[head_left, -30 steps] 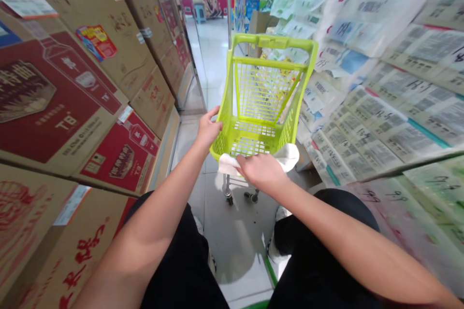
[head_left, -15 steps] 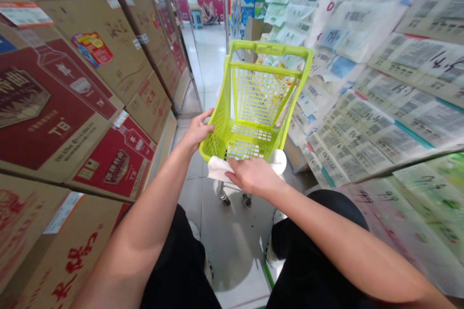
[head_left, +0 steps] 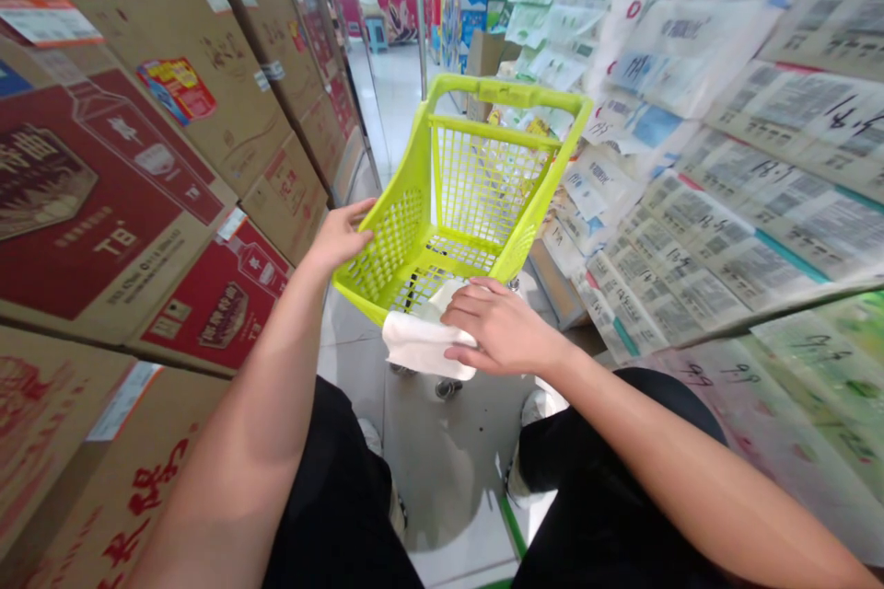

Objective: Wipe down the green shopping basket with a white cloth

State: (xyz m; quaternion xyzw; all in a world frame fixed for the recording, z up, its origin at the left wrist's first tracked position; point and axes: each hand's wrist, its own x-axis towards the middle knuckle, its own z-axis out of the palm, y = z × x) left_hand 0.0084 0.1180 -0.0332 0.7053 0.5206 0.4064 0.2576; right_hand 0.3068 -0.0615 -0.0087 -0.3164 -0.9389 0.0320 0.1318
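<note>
A lime-green shopping cart [head_left: 476, 235] with a latticed basket stands in front of me, turned at an angle, its wheels on the tiled floor. My left hand [head_left: 343, 239] grips the basket's left rim, thumb over the outer edge and fingers behind it. At the near rim, my right hand [head_left: 501, 327] holds a white cloth [head_left: 421, 340] pressed over the edge, with part of the cloth inside the basket and part hanging outside. The fingers of that hand curl over the rim with the cloth beneath them.
Stacked cardboard cartons [head_left: 166, 147] line the left side of the narrow aisle. On the right, shelves hold packs of white paper goods [head_left: 732, 212] with handwritten prices. A blue stool [head_left: 377, 34] and a person stand far back.
The cart has swung round, its near end shifting left and towards me. My left hand has moved left with the rim, and my right hand has slid the cloth along the near edge.
</note>
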